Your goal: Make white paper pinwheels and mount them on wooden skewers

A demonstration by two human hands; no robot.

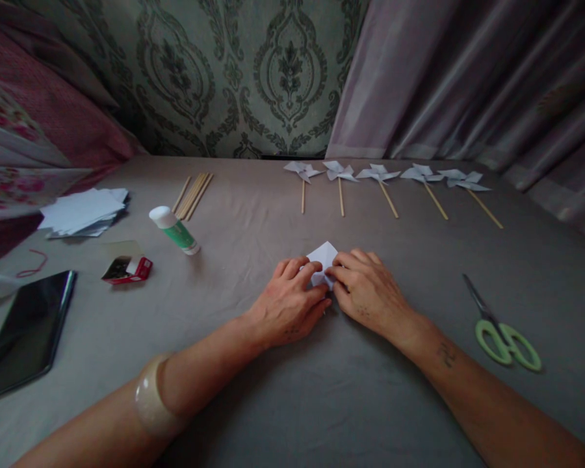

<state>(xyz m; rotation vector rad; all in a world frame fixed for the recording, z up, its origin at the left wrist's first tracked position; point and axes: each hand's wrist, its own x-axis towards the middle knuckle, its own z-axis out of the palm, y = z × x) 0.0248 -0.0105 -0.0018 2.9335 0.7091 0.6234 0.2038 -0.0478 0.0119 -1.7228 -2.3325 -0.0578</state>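
A small white sheet of paper (325, 252) lies on the cloth-covered table, mostly covered by my fingers. My left hand (295, 296) grips its left side, the fingers bent and pressed together at the paper. From the right, my right hand (363, 283) pinches the same paper, fingertips close to those of my left. One pointed corner sticks up beyond both hands; the lower part is hidden. Several paper pinwheels (379, 173) on wooden sticks lie in a row behind.
Green-handled scissors (504, 341) lie at the right. On the left are a glue stick (175, 231), wooden sticks (195, 196), a paper stack (85, 211), a small red box (127, 268) with dark contents, and a black tablet (29, 331). Curtains (433, 84) border the table.
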